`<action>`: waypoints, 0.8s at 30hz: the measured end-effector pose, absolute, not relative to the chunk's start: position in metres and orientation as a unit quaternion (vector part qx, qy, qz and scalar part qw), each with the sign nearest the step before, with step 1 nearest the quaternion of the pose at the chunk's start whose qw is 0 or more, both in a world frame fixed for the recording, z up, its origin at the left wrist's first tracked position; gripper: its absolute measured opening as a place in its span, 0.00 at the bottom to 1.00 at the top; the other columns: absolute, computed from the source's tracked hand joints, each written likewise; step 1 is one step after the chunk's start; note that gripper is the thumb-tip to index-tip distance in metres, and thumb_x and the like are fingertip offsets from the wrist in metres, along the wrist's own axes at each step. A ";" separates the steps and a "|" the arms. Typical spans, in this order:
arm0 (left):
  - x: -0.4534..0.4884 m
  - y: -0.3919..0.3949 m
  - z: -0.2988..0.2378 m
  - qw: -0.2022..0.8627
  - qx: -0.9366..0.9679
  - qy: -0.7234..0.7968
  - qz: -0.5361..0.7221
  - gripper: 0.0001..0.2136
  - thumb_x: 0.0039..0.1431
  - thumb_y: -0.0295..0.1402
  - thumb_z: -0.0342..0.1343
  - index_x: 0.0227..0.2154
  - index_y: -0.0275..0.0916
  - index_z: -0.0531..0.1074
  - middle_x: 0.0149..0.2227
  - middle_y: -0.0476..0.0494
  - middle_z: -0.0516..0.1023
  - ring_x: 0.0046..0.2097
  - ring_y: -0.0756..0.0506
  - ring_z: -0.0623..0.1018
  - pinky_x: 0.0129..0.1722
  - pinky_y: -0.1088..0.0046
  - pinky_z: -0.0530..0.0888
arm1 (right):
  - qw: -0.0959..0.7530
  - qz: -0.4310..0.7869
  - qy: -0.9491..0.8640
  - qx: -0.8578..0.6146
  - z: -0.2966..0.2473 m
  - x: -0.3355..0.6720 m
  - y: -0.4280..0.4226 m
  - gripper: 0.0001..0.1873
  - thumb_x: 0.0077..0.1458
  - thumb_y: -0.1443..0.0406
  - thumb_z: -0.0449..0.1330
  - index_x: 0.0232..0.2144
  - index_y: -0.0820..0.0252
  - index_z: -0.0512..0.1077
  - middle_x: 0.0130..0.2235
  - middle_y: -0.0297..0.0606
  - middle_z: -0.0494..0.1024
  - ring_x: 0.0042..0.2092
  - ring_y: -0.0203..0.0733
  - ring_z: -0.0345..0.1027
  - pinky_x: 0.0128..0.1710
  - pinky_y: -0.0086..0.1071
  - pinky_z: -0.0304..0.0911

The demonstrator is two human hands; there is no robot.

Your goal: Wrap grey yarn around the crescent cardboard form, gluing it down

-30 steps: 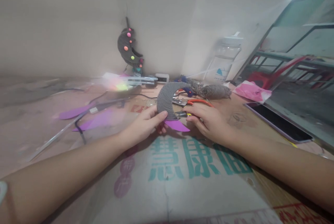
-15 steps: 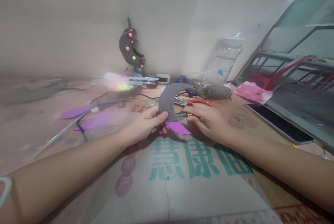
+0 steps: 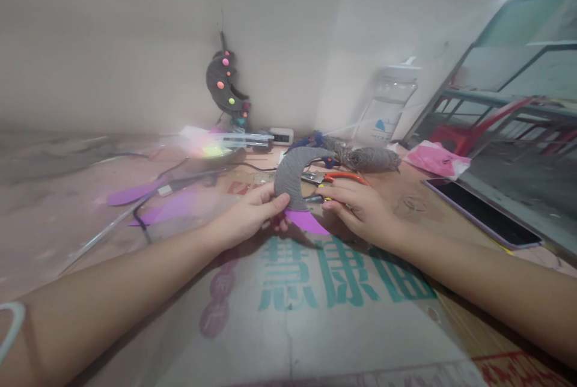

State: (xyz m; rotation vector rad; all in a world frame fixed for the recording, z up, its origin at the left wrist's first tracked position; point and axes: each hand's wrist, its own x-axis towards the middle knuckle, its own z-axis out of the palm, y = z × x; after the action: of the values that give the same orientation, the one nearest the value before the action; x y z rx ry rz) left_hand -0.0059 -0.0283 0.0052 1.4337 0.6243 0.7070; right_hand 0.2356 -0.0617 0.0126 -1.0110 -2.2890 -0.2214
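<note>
My left hand (image 3: 250,217) pinches a crescent shape (image 3: 293,176), thumb on top. Most of the crescent is wound in grey yarn; its lower tip (image 3: 311,223) is still bare purple. My right hand (image 3: 360,207) is closed just right of the crescent, its fingertips pinched at the wrapped edge on the grey yarn strand, though the strand is too thin to see clearly. Both hands hover over a cardboard sheet (image 3: 315,315) printed with teal characters.
Orange-handled scissors (image 3: 336,178) and a skein of grey yarn (image 3: 372,158) lie just behind my hands. A finished crescent with coloured pompoms (image 3: 224,83) leans on the wall. Purple cut-outs (image 3: 148,201) and cables lie left; a tablet (image 3: 482,211), pink bag (image 3: 435,157) and plastic jug (image 3: 387,104) stand right.
The crescent has shifted slightly to the right and tilted a little in my hands. Both hands keep their grip.
</note>
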 end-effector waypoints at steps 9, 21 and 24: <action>-0.005 -0.031 0.007 0.655 0.624 0.285 0.317 0.17 0.54 0.47 0.60 0.31 0.37 0.67 0.21 0.49 0.74 0.24 0.51 0.73 0.26 0.77 0.67 | 0.314 -0.086 -0.861 -0.390 0.014 0.235 -0.063 0.16 0.64 0.61 0.51 0.43 0.60 0.76 0.40 0.45 0.80 0.43 0.46 0.74 0.45 0.39 0.67; -0.002 -0.031 0.005 0.659 0.616 0.285 0.326 0.16 0.56 0.46 0.58 0.32 0.37 0.66 0.21 0.50 0.73 0.23 0.52 0.72 0.24 0.78 0.66 | 0.304 -0.118 -0.861 -0.390 0.013 0.235 -0.064 0.16 0.64 0.61 0.51 0.46 0.63 0.74 0.44 0.47 0.80 0.43 0.46 0.74 0.44 0.38 0.68; -0.002 -0.031 0.005 0.660 0.615 0.282 0.325 0.17 0.55 0.47 0.59 0.32 0.37 0.66 0.21 0.51 0.73 0.22 0.52 0.72 0.24 0.78 0.67 | 0.303 -0.141 -0.867 -0.369 0.014 0.234 -0.065 0.16 0.64 0.62 0.51 0.45 0.65 0.74 0.42 0.48 0.80 0.41 0.45 0.75 0.41 0.37 0.68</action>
State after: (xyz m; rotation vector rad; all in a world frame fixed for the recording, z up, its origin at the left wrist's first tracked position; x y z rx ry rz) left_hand -0.0018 -0.0312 0.0047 1.3918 0.6391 0.7363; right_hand 0.2336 -0.0648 0.0144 -0.9777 -2.2994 -0.3749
